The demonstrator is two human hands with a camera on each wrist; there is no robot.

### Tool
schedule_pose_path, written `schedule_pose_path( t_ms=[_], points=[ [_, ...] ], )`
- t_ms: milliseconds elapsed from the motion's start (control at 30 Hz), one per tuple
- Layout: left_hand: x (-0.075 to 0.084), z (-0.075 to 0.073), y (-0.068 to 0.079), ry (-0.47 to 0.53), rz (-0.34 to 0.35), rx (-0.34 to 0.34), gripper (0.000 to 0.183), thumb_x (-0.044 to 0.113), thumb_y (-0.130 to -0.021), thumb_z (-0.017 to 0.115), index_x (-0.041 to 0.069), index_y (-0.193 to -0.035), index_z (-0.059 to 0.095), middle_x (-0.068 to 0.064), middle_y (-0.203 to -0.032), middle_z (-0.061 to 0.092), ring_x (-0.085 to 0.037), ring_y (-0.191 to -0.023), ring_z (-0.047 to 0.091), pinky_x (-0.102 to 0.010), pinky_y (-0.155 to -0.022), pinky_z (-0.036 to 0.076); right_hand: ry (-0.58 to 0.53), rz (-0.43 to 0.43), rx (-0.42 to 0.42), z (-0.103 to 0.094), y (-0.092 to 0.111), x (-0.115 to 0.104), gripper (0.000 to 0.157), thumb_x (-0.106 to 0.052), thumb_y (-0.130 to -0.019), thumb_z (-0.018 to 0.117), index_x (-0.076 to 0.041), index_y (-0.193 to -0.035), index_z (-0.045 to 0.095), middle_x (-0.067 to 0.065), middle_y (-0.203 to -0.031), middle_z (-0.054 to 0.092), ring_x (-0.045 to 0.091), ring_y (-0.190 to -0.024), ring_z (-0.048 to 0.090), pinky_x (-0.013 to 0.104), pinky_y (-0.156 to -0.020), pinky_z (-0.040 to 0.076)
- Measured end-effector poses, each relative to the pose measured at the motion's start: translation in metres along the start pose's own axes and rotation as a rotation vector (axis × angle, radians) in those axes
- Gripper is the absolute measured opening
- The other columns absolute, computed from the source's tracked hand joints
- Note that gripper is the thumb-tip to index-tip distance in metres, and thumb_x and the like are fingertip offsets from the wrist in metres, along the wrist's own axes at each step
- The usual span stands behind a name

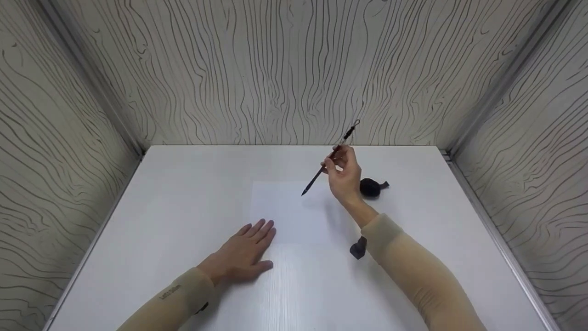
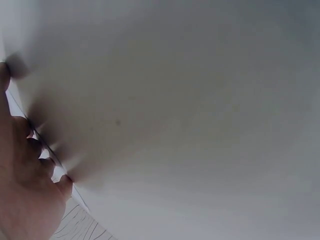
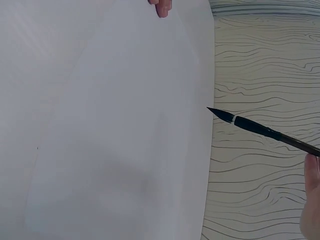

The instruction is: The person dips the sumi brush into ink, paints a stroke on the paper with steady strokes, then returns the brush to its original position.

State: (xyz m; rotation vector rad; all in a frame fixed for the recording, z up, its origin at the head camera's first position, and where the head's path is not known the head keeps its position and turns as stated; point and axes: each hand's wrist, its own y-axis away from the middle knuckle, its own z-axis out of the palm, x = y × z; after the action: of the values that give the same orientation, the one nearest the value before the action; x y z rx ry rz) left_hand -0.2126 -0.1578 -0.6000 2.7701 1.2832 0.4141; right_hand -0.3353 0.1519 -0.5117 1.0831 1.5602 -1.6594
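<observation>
My right hand pinches a dark-handled calligraphy brush between thumb and fingers, above the table. Its black tip points down and to the left, over a white sheet of paper, apart from it. In the right wrist view the brush shows a pointed dark tip with a pale band behind it. My left hand lies flat with straight fingers, fingertips on the paper's left edge and thumb spread out. At close range, the left wrist view shows the same hand against the white surface.
A round black object with a short dark piece sticking out stands right of the paper, close behind my right wrist. The white table ends at a wood-patterned back wall. A small dark device hangs beneath the right sleeve.
</observation>
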Motion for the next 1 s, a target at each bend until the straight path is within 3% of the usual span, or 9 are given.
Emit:
schedule_pose_path(
  t_ms=[500,700,800,1000],
  points=[
    [0.002,-0.001,-0.001,-0.010,-0.031,-0.023,0.094,0.074,-0.110,0.037,0.017,-0.182,0.016,-0.001,-0.192,0.008,-0.028,-0.181,0.010,-0.056,-0.146,0.017,0.015,0.018,-0.049,0.037,0.014,0.008,0.029,0.008,-0.107,0.067,0.002,-0.133,0.056,0.030,-0.117,0.066,0.019,-0.101,0.077,0.030,-0.091,0.070],
    [0.001,0.000,-0.001,-0.014,-0.032,-0.023,0.094,0.076,-0.110,0.035,0.018,-0.182,0.015,0.000,-0.192,0.008,-0.028,-0.181,0.010,-0.057,-0.146,0.018,0.015,0.026,-0.065,0.050,0.020,0.013,0.029,0.007,-0.108,0.066,0.002,-0.134,0.055,0.022,-0.118,0.067,0.035,-0.108,0.078,0.031,-0.095,0.070],
    [0.001,0.000,-0.001,-0.019,-0.034,-0.022,0.095,0.077,-0.110,0.034,0.018,-0.182,0.015,0.001,-0.192,0.007,-0.027,-0.181,0.009,-0.056,-0.146,0.018,0.020,0.048,-0.065,0.055,0.022,0.014,0.029,0.004,-0.109,0.067,0.000,-0.135,0.055,0.018,-0.118,0.068,0.035,-0.111,0.079,0.030,-0.096,0.069],
    [0.001,0.000,-0.002,-0.025,-0.029,-0.019,0.093,0.074,-0.110,0.035,0.017,-0.182,0.018,-0.001,-0.192,0.011,-0.028,-0.180,0.012,-0.057,-0.145,0.020,0.022,0.044,-0.062,0.065,0.025,0.017,0.029,0.005,-0.109,0.067,0.001,-0.134,0.054,0.025,-0.119,0.067,0.035,-0.110,0.079,0.031,-0.095,0.070]
  ],
)
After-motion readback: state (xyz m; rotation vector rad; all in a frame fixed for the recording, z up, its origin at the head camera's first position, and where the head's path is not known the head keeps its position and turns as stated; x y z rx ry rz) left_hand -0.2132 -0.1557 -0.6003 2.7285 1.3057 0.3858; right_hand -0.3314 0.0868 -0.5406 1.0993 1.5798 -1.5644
